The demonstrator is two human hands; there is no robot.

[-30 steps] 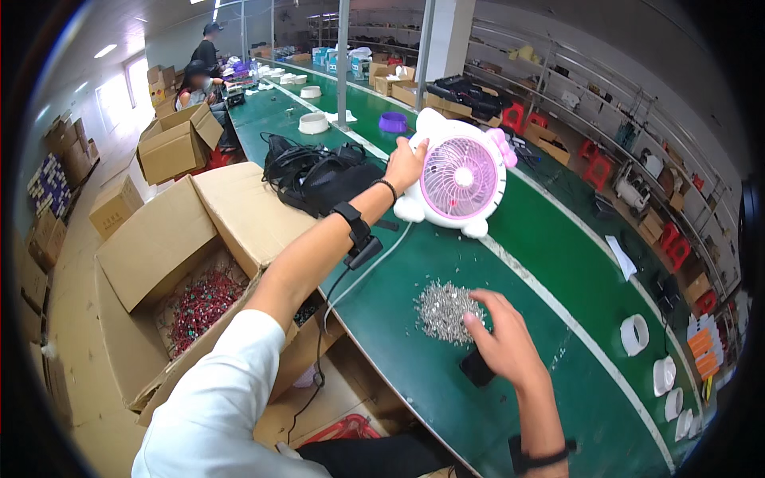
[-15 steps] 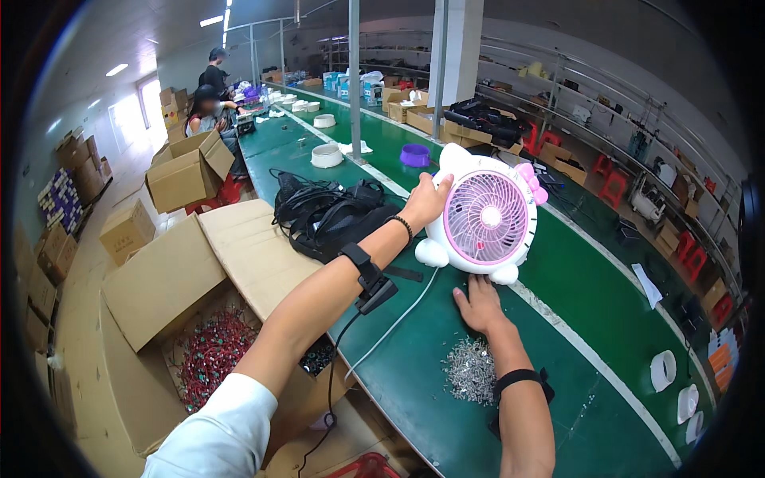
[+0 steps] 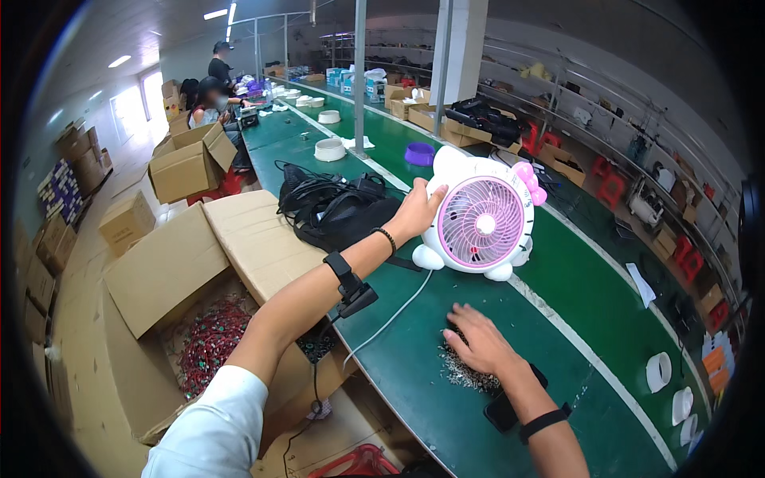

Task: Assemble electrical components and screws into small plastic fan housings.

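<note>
A white fan (image 3: pixel 486 227) with cat-like ears, a pink bow and a pink-rimmed grille stands on the green bench. My left hand (image 3: pixel 418 209) grips its left edge, the fingers partly hidden behind the casing. A pale cord (image 3: pixel 390 322) runs from the fan toward the bench's near edge. Nearer to me, my right hand (image 3: pixel 480 341) lies palm down over a pile of small silvery screws (image 3: pixel 460 374), its fingers stretched out and nothing seen held in them. A flat dark object (image 3: pixel 500 413), like a phone, lies partly under my right forearm.
Left of the bench, an open cardboard box (image 3: pixel 163 279) holds red wire bundles (image 3: pixel 213 344). A black bag with cables (image 3: pixel 331 205) lies behind my left forearm. Beyond the fan are a purple ring-shaped part (image 3: pixel 420 153) and white ones (image 3: pixel 329 150). Two people work farther off.
My right hand has come away from the fan's base, nearer to me, onto the screw pile. My left hand keeps its hold; the fan has turned slightly.
</note>
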